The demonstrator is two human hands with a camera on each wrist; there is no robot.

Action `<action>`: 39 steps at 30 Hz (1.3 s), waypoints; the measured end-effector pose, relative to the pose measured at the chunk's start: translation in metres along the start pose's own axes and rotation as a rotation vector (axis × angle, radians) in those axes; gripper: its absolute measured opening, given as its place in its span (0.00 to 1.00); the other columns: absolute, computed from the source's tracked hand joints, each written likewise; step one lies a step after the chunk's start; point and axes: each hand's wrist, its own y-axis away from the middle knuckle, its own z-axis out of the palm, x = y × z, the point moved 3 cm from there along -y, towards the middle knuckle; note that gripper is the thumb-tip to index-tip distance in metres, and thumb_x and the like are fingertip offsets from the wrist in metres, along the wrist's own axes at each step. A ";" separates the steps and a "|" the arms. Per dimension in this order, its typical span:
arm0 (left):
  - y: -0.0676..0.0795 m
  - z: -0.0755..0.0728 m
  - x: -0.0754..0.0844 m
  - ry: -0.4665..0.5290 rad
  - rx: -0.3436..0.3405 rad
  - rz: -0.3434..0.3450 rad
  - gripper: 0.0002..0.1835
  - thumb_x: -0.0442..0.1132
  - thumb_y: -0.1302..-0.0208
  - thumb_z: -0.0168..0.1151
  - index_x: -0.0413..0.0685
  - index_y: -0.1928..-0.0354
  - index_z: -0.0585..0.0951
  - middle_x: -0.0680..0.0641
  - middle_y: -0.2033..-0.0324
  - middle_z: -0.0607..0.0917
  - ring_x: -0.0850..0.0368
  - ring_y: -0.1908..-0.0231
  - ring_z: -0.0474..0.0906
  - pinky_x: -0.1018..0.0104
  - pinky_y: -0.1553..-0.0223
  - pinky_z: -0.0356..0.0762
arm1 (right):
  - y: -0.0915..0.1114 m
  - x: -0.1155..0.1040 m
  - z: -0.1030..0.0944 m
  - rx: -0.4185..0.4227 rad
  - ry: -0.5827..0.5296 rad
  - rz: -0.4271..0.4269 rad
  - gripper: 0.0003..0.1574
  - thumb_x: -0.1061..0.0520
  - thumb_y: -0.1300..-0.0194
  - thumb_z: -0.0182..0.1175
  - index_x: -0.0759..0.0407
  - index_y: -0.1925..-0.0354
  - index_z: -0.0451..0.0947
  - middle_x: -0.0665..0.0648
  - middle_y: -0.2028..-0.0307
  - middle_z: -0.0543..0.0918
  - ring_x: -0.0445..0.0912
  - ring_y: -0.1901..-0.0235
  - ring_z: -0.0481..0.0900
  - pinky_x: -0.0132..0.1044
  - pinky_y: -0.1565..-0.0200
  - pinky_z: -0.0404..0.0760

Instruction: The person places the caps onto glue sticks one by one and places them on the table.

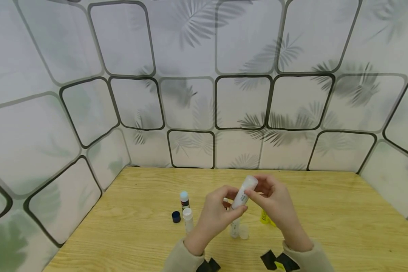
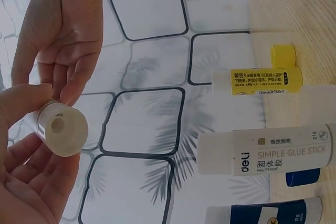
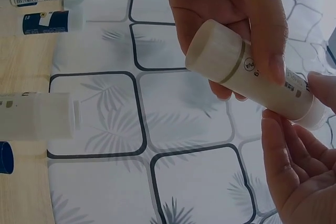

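Above the table, both hands hold a white glue stick [image 1: 243,193] at a tilt. My left hand [image 1: 215,211] pinches its lower end between thumb and fingers; the round base [image 2: 65,129] with a hole in it faces the left wrist camera. The thumb and fingers of my right hand [image 1: 274,200] grip the barrel closer to the wide upper end [image 3: 215,51]. Below the hands stands another white glue stick [image 2: 268,150] labelled "deli SIMPLE GLUE STICK", and a translucent round cap [image 1: 243,231] lies beside it.
To the left stand a navy glue stick [image 1: 185,201] and a white one [image 1: 188,219], with a navy cap [image 1: 176,216] close by. A yellow glue stick [image 2: 266,81] and a yellow cap [image 2: 283,55] are to the right. Patterned cloth [image 1: 190,102] surrounds the wooden table [image 1: 343,219].
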 end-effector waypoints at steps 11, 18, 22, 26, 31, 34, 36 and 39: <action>-0.003 0.008 -0.035 -0.017 -0.024 0.010 0.14 0.37 0.49 0.66 0.44 0.60 0.77 0.50 0.65 0.79 0.61 0.64 0.75 0.72 0.71 0.75 | -0.002 0.003 -0.003 0.030 0.097 0.076 0.20 0.62 0.46 0.62 0.67 0.56 0.70 0.61 0.64 0.78 0.39 0.67 0.76 0.31 0.67 0.76; -0.002 0.009 -0.039 -0.093 -0.050 -0.003 0.15 0.38 0.49 0.66 0.44 0.59 0.76 0.50 0.64 0.79 0.62 0.63 0.74 0.74 0.69 0.73 | -0.003 0.014 -0.020 0.072 0.208 0.091 0.20 0.58 0.46 0.62 0.65 0.56 0.72 0.60 0.63 0.79 0.37 0.67 0.75 0.29 0.67 0.76; -0.001 0.011 -0.040 -0.116 -0.067 -0.019 0.16 0.37 0.50 0.66 0.44 0.58 0.76 0.51 0.64 0.78 0.63 0.64 0.74 0.75 0.68 0.73 | -0.004 0.024 -0.037 0.102 0.304 0.092 0.22 0.55 0.45 0.62 0.66 0.55 0.71 0.60 0.63 0.79 0.32 0.68 0.74 0.26 0.67 0.75; 0.000 0.011 -0.040 -0.130 -0.081 -0.028 0.16 0.38 0.50 0.66 0.45 0.57 0.76 0.52 0.64 0.78 0.64 0.64 0.73 0.75 0.68 0.73 | -0.005 0.031 -0.057 0.125 0.376 0.097 0.25 0.52 0.45 0.62 0.66 0.54 0.70 0.62 0.61 0.78 0.29 0.68 0.72 0.24 0.68 0.74; 0.000 0.011 -0.042 -0.137 -0.094 -0.035 0.16 0.39 0.49 0.65 0.46 0.56 0.76 0.52 0.63 0.78 0.64 0.63 0.73 0.75 0.67 0.72 | -0.010 0.052 -0.086 0.185 0.407 0.111 0.29 0.47 0.47 0.63 0.64 0.54 0.70 0.61 0.62 0.78 0.36 0.67 0.74 0.23 0.70 0.72; -0.001 0.011 -0.042 -0.141 -0.098 -0.032 0.16 0.39 0.48 0.65 0.47 0.56 0.76 0.52 0.63 0.78 0.64 0.64 0.74 0.75 0.68 0.72 | -0.012 0.062 -0.103 0.211 0.443 0.146 0.31 0.44 0.47 0.62 0.63 0.53 0.70 0.62 0.61 0.78 0.45 0.65 0.76 0.28 0.70 0.72; 0.000 0.010 -0.043 -0.143 -0.101 -0.032 0.16 0.39 0.48 0.65 0.47 0.56 0.76 0.52 0.63 0.78 0.64 0.64 0.74 0.75 0.68 0.72 | -0.013 0.064 -0.111 0.221 0.472 0.186 0.33 0.42 0.47 0.62 0.62 0.51 0.69 0.62 0.59 0.78 0.45 0.64 0.76 0.30 0.71 0.72; -0.001 0.010 -0.043 -0.147 -0.105 -0.033 0.16 0.39 0.48 0.65 0.47 0.57 0.76 0.53 0.63 0.78 0.65 0.64 0.74 0.75 0.68 0.72 | -0.014 0.059 -0.116 0.214 0.529 0.232 0.36 0.41 0.46 0.60 0.64 0.48 0.67 0.64 0.56 0.76 0.34 0.66 0.72 0.31 0.71 0.71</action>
